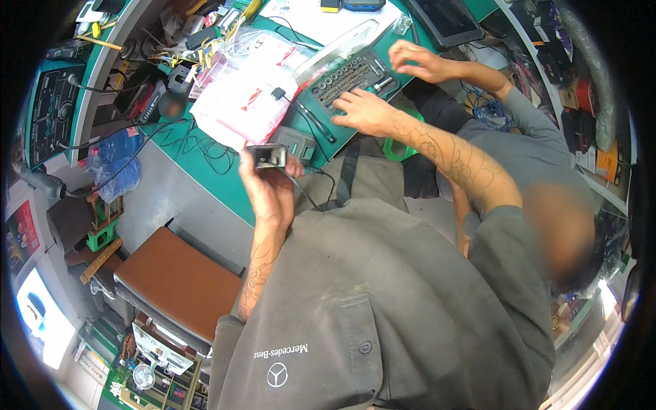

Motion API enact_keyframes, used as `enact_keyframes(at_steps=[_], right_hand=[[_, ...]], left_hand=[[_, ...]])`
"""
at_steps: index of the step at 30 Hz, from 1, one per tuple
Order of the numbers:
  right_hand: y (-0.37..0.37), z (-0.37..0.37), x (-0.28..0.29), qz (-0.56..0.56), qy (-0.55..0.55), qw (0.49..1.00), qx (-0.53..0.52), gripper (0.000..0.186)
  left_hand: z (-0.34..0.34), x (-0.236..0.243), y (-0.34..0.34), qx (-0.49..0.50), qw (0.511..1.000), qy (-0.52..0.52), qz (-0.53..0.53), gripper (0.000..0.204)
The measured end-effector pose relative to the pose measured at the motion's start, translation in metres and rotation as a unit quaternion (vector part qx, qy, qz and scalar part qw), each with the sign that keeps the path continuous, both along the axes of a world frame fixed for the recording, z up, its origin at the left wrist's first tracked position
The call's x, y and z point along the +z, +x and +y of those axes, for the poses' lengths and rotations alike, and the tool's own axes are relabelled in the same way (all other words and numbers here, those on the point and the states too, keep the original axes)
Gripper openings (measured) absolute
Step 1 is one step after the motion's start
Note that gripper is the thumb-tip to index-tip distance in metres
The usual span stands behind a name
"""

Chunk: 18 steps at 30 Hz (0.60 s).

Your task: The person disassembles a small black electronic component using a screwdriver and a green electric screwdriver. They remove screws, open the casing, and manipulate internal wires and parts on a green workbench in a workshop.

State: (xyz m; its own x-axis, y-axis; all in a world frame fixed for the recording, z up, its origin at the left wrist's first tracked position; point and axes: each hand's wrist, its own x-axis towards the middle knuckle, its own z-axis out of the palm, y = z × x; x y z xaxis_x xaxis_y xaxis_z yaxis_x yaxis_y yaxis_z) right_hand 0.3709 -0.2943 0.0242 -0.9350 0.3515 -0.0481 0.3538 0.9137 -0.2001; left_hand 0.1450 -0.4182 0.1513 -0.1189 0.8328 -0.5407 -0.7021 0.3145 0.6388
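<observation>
Left hand (270, 179): raised above the desk's (225, 179) near edge, grip closed around a small black box (267, 156) with a thin black cable (301, 191) hanging from it. Right hand (365, 111): fingers spread loosely, grip open and holding nothing, resting on the near side of an open socket case (345, 74) toward the desk's right end. A co-worker's hand (418, 61) hovers over that case's far right corner.

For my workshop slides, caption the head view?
Left hand holds a small grey metal box; right hand rests on an open black socket-bit case.
</observation>
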Motion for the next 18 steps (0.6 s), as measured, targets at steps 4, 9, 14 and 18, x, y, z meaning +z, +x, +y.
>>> enact_keyframes(at_steps=[4, 9, 14, 18], right_hand=[[0.003, -0.028, 0.001, 0.185, -0.066, 0.91, -0.365, 0.029], [0.03, -0.033, -0.024, 0.181, -0.22, 0.709, -0.645, 0.039], [0.042, -0.019, -0.036, 0.186, -0.24, 0.667, -0.681, 0.044], [0.04, -0.025, -0.036, 0.141, -0.227, 0.688, -0.675, 0.041]], left_hand=[[0.007, -0.043, 0.003, -0.189, 0.973, 0.004, 0.129, 0.059], [0.041, -0.069, 0.027, -0.42, 0.815, 0.106, 0.385, 0.061], [0.043, -0.097, 0.05, -0.439, 0.787, 0.026, 0.432, 0.085], [0.043, -0.106, 0.051, -0.444, 0.798, -0.003, 0.407, 0.086]])
